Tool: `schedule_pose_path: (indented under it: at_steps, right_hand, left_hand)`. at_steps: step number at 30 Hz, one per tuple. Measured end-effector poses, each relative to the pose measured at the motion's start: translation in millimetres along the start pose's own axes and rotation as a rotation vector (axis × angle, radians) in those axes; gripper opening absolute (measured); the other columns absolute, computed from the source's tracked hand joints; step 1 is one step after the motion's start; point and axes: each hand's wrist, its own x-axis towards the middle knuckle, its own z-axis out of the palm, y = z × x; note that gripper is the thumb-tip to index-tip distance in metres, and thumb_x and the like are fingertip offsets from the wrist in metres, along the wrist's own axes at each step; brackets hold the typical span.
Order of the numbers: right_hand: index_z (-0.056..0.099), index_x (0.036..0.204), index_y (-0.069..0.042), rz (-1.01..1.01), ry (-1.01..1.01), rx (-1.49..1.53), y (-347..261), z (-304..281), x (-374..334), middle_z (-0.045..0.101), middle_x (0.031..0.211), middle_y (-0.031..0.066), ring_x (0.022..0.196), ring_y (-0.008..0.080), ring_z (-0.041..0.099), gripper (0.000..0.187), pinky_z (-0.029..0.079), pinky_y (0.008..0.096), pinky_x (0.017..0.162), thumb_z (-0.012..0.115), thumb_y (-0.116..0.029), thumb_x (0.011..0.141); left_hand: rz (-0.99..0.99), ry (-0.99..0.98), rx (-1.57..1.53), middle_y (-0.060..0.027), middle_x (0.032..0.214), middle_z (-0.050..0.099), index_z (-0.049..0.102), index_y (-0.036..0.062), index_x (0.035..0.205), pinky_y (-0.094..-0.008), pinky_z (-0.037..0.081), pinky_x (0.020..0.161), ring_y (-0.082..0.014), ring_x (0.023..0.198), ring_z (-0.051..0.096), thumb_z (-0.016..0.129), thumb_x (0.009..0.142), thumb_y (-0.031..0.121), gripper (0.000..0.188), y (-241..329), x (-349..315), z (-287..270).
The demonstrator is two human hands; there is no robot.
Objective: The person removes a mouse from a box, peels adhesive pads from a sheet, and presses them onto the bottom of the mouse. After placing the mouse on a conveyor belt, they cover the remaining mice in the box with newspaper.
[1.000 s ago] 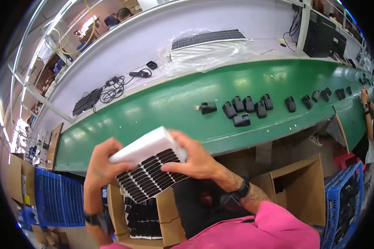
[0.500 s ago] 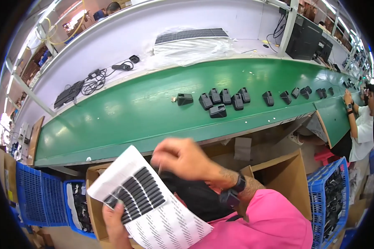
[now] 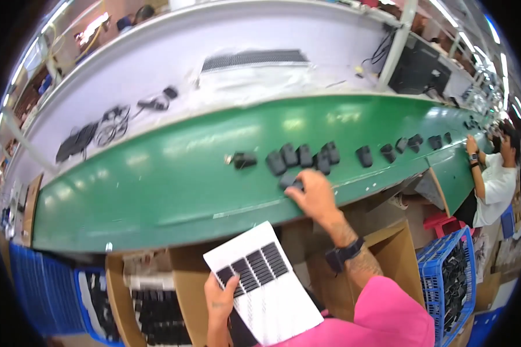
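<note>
My left hand holds a white tray by its near left edge, low in front of me. The tray carries a few rows of small black parts at its far end. My right hand reaches out over the green conveyor belt. Its fingers rest on a small black part near the belt's front edge. Several more black parts lie in a loose row just beyond it. A dark band sits on my right wrist.
A cardboard box with black parts stands under my left hand. Blue crates stand at the right and lower left. Another person works at the belt's far right. Cables and a white bench lie beyond the belt.
My right hand left the tray and reached forward onto the belt to a black part. The left hand keeps the tray, now lower and flatter.
</note>
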Motion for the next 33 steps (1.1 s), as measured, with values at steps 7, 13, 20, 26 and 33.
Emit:
schedule_pose_path:
  at_steps: [7, 13, 20, 26, 33]
  right_hand:
    - [0.062, 0.095, -0.001, 0.453, -0.646, 0.974, -54.9, -1.7, -18.9, 0.061, 0.068, 0.0032, 0.051, 0.0068, 0.053, 0.024, 0.042, 0.0230, 0.045, 0.061, -0.024, 0.093]
    - [0.065, 0.084, -0.002, 0.028, -0.938, 0.628, -123.6, -5.9, -42.6, 0.061, 0.065, 0.0114, 0.053, 0.0219, 0.056, 0.027, 0.043, 0.0333, 0.052, 0.065, -0.029, 0.084]
    - [0.064, 0.106, 0.000, 0.376, -0.752, 0.758, -150.8, 2.9, -106.1, 0.064, 0.074, 0.0077, 0.062, 0.0125, 0.061, 0.028, 0.048, 0.0281, 0.055, 0.071, -0.010, 0.081]
    - [0.062, 0.118, -0.002, 0.055, -0.187, 0.076, -146.0, 50.6, -125.9, 0.052, 0.106, 0.0125, 0.084, 0.0220, 0.053, 0.051, 0.047, 0.0323, 0.072, 0.079, -0.009, 0.071]
    - [0.060, 0.124, -0.003, 0.161, -0.358, 0.293, -105.4, 38.5, -129.4, 0.051, 0.115, 0.0122, 0.100, 0.0263, 0.054, 0.059, 0.047, 0.0315, 0.078, 0.079, -0.005, 0.068]
  left_hand:
    - [0.021, 0.030, -0.134, -0.0142, 0.111, 0.060, 0.045, -0.0062, 0.125, -0.0354, 0.045, 0.093, -0.0215, 0.104, 0.058, 0.076, 0.074, 0.008, 0.061, -15.8, 6.2, -8.9]
    - [0.512, 0.067, 0.631, -0.0227, 0.139, 0.041, 0.040, -0.0048, 0.134, -0.0437, 0.032, 0.108, -0.0379, 0.131, 0.036, 0.087, 0.063, 0.035, 0.093, 61.5, -23.0, -32.9]
    - [0.219, -0.169, 0.235, -0.0213, 0.119, 0.059, 0.048, 0.0005, 0.134, -0.0368, 0.053, 0.081, -0.0326, 0.100, 0.064, 0.078, 0.071, 0.009, 0.070, 5.8, -28.4, -30.5]
    - [0.036, -0.160, -0.648, -0.0160, 0.102, 0.058, 0.034, 0.0040, 0.129, -0.0327, 0.053, 0.065, -0.0198, 0.071, 0.061, 0.059, 0.092, 0.019, 0.047, -23.6, 12.8, -13.3]
    - [-0.254, -0.462, -0.981, -0.0181, 0.123, 0.048, 0.023, 0.0128, 0.138, -0.0427, 0.054, 0.084, -0.0295, 0.094, 0.064, 0.057, 0.082, -0.007, 0.068, -10.8, 20.5, -3.1]
